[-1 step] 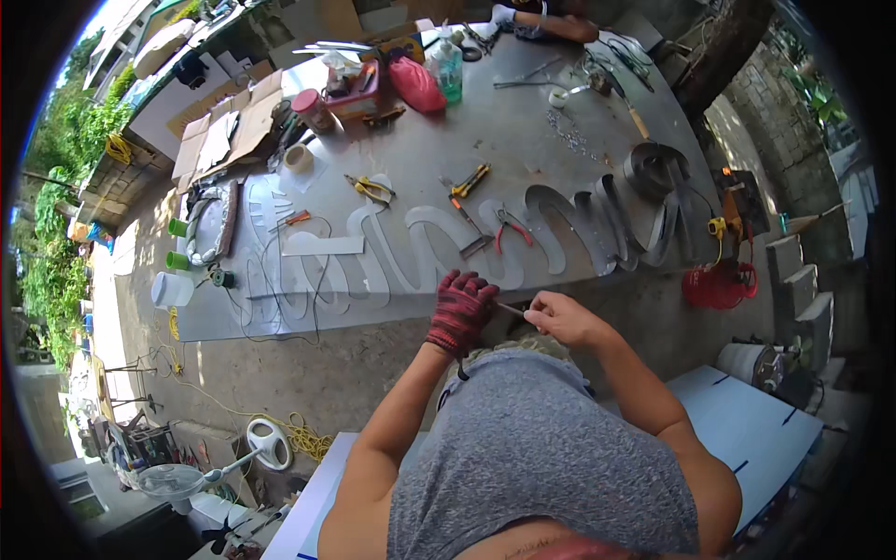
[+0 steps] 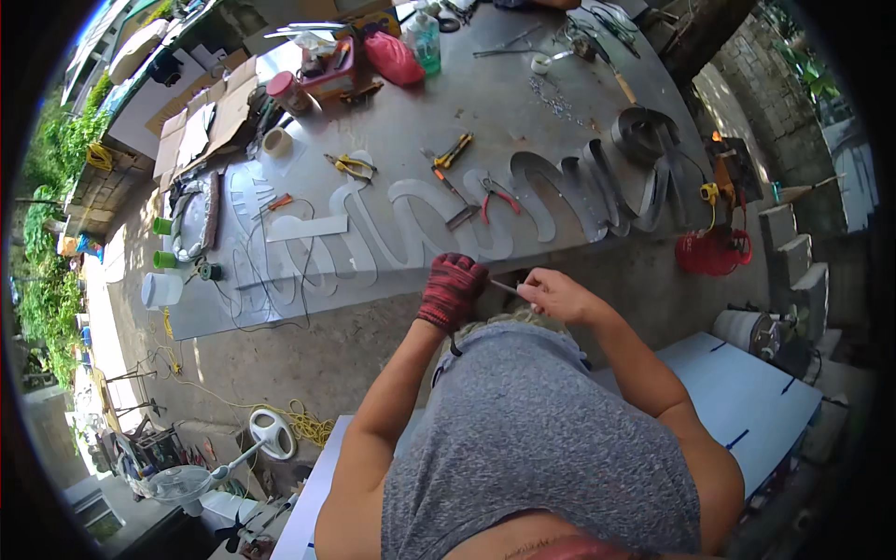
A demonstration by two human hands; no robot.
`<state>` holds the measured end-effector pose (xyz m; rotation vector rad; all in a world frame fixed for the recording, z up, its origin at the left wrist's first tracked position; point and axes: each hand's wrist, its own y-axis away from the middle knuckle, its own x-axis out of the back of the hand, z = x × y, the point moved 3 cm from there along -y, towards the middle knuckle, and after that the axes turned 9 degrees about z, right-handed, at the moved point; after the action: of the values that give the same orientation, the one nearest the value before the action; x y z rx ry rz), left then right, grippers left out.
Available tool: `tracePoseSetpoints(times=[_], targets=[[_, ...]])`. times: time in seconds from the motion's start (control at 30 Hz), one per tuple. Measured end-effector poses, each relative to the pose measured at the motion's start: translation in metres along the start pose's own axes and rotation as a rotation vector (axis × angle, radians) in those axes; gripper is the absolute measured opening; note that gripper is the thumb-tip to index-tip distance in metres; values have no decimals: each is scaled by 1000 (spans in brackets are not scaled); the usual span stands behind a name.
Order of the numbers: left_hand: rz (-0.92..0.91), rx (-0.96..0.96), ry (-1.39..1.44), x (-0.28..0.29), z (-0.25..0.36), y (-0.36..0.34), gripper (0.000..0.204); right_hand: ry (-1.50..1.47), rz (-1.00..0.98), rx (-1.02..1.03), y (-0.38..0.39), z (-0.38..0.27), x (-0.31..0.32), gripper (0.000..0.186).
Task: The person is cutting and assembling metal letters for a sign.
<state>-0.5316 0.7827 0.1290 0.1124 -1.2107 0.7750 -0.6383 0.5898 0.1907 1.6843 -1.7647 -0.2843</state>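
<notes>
In front of my waist, at the table's near edge, my left hand point(image 2: 453, 290) wears a red and black knit glove. Its fingers are curled closed around one end of a thin grey rod point(image 2: 505, 287). My bare right hand point(image 2: 560, 295) pinches the rod's other end between thumb and fingers. What lies inside the gloved fist is hidden. Just beyond my hands, curved sheet-metal letter shapes point(image 2: 411, 191) lie along the metal table point(image 2: 448, 107). On or beside them are red-handled pliers point(image 2: 500, 198), a small orange-handled tool point(image 2: 450, 187) and yellow-handled pliers point(image 2: 353, 167).
Farther back stand a red-lidded jar point(image 2: 289, 93), a pink bag point(image 2: 392, 58) and a green spray bottle point(image 2: 426, 42). A tape roll point(image 2: 277, 142) lies nearer. Right of the table hangs a red bucket point(image 2: 711, 252). A fan point(image 2: 182, 483) and yellow cord point(image 2: 311, 427) are at lower left.
The view has shifted, so the table and its things sit higher and farther left. Another person's hand at the far edge has left the picture. Both my hands keep the rod.
</notes>
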Motion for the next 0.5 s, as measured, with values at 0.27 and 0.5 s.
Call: tracePoseSetpoints(times=[0.27,0.5], targets=[[-625,156,357,-27,64,3,38,-510,-12,196,100,52,51,79],[-697,74,618,-67,152,-22,36,-400,311,81,162,108,86,37]])
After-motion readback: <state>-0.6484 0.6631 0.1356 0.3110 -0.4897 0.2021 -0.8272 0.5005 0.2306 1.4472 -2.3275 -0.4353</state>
